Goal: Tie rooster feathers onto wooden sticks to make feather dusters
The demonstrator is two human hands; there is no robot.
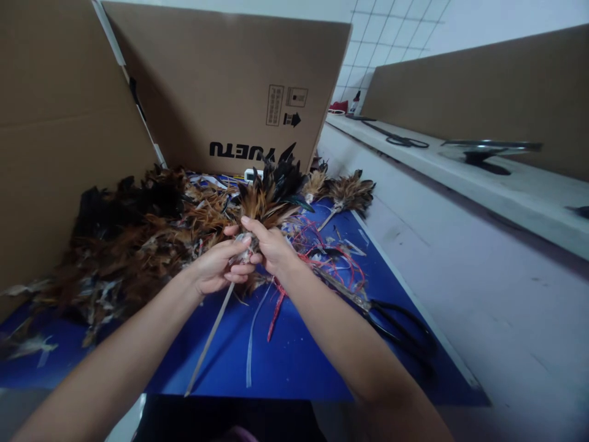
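Observation:
A feather duster [271, 193] of brown and glossy black feathers on a thin wooden stick [209, 344] is held over the middle of the blue table. My left hand [218, 264] is closed around its base, where whitish wrapping shows between the fingers. Pressed against the same base from the right, my right hand [273, 248] has its thumb along the lower feathers. The stick slants down from the left hand towards the table's near edge. Just below my hands lie a clear plastic strip [251, 350] and a red strand [276, 316].
A heap of loose brown and black feathers [133, 245] spreads across the left. Black-handled scissors [391, 319] lie at the right amid tangled red string [347, 264]. Further back is another feather bundle [352, 191]. Cardboard panels [221, 80] stand behind; a white ledge [414, 159] runs along the right.

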